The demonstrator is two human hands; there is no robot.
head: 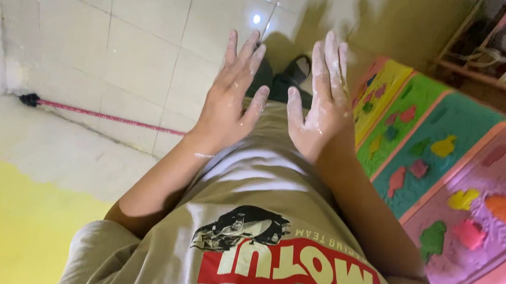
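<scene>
Khaki printed shirt (pixel 263 255) nearest. Above it, left hand (pixel 231 93) and right hand (pixel 324 102) spread flat, fingers wide open, whitish residue on them, holding nothing. Colourful foam mat panels (pixel 460 171) to the right; tiled floor (pixel 143 34) beyond.

Pale tiled floor (pixel 144 21) (glossy) bears a red-pink cord (pixel 105 116) near the wall.

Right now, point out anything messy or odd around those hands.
Both the left hand and right hand are smeared with white powdery residue, thickest on the right fingers. They are held open, holding nothing, over the tiled floor.
</scene>
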